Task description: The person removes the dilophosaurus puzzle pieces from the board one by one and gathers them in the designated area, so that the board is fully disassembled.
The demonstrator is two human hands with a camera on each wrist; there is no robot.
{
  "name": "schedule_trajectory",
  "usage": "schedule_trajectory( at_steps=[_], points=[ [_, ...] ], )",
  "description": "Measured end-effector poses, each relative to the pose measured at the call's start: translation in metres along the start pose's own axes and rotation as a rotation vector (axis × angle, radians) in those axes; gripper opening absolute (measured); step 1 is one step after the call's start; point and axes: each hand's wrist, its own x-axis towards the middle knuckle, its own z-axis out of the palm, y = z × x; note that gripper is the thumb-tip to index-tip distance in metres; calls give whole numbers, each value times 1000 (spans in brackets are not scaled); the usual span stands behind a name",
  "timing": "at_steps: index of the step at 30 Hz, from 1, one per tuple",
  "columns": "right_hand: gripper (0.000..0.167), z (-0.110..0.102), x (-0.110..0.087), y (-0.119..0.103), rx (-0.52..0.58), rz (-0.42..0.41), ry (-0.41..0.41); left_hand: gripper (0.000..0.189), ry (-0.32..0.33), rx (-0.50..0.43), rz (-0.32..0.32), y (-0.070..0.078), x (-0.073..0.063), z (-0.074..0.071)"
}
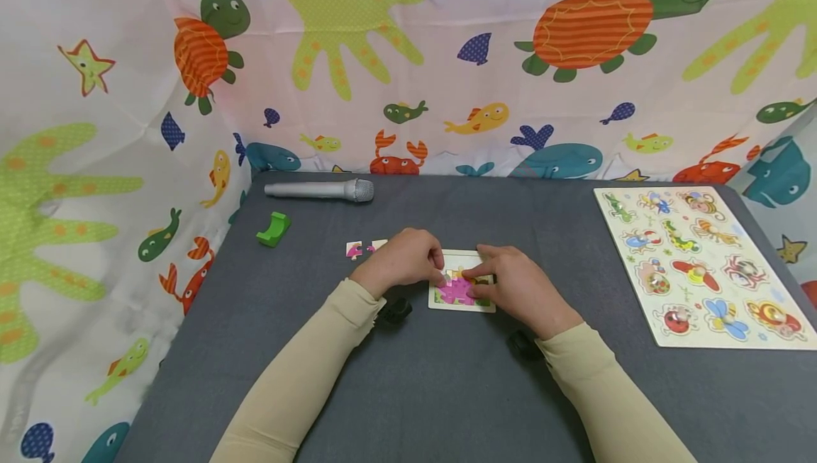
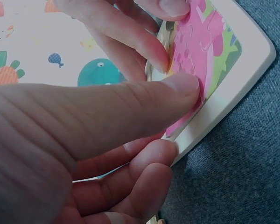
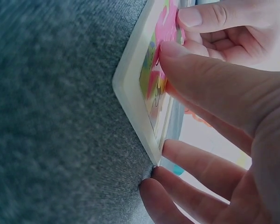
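A small jigsaw in a pale wooden frame [image 1: 461,308] lies on the grey cloth, its pink pieces [image 1: 456,293] showing between both hands. At the frame's left side, my left hand [image 1: 408,261] pinches a pink jigsaw piece [image 2: 175,127] between thumb and forefinger, partly hidden by the thumb. My right hand [image 1: 518,284] has its thumb and forefinger on the fitted pieces from the right. In the right wrist view its other fingers [image 3: 200,163] reach out along the frame's edge. Two loose jigsaw pieces, one a pink-and-white piece [image 1: 354,250], lie left of the frame.
A grey toy microphone [image 1: 313,190] and a green curved block [image 1: 273,229] lie at the back left. On the right is a large insect puzzle board [image 1: 702,342]. A curtain with sea animals [image 1: 434,59] hangs behind the table.
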Motion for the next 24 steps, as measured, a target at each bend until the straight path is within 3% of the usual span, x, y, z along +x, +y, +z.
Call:
schedule_trajectory(
  at_steps=[11, 24],
  points=[
    [30, 0, 1, -1, 3, 2, -1, 11, 29, -56, 4, 0, -1, -2],
    [31, 0, 1, 0, 8, -14, 5, 9, -19, -131, 5, -7, 0, -5]
  ],
)
